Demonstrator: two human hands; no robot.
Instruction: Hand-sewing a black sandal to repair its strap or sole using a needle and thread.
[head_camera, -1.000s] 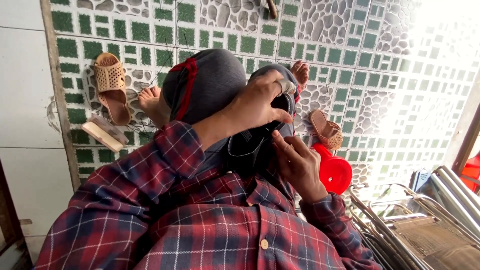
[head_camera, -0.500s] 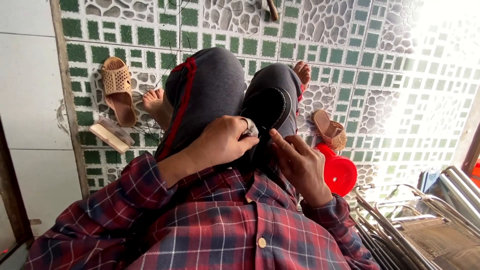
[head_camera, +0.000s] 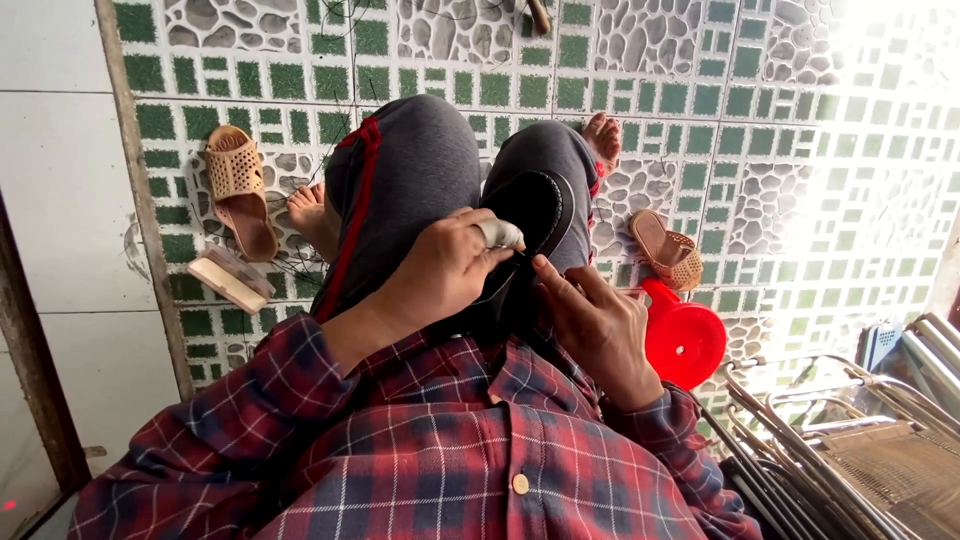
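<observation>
**Black shoe held on lap, both hands engaged**

Landmark: black shoe, resting on the grey-trousered knees. Left hand, bandaged finger, grip closed on the shoe's near rim. Right hand just below it, fingers loosely apart, touching the edge. Best handled braced firmly against the knee. Red plastic funnel right of shoe; tan sandal and wooden block left. No labels visible.

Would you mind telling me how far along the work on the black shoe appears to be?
Done: nothing finished shows. In hand: the black rubber-soled shoe rests on the lap; the left hand, one finger wrapped in a white bandage, presses its edge, and the right hand steadies it from below. Left: cannot be told; the worked area is hidden.
</observation>
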